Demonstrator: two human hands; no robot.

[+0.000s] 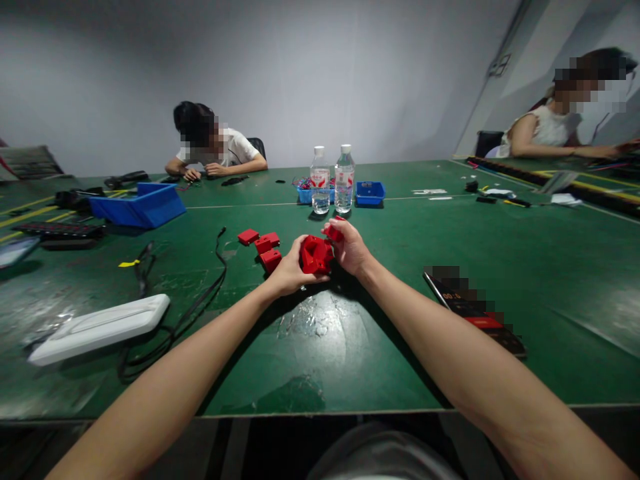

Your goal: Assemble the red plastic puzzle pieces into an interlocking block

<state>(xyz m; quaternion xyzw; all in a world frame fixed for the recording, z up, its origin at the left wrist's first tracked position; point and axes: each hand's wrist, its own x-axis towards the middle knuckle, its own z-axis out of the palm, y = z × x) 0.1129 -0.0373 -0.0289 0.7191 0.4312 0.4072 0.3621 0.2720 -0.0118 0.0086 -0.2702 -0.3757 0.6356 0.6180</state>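
Note:
Just above the green table, my left hand is closed around a red hollow plastic part, its open side facing me. My right hand pinches a smaller red piece against or close beside the hollow part's upper right; whether the two touch I cannot tell. Several loose red blocks lie left of my left hand, among them a flat one and one partly behind my fingers.
Two water bottles stand beyond my hands, before a small blue tray and a blue box of wires. A larger blue bin, black cable and white power bank-like slab lie left. A phone lies right. Two people sit farther off.

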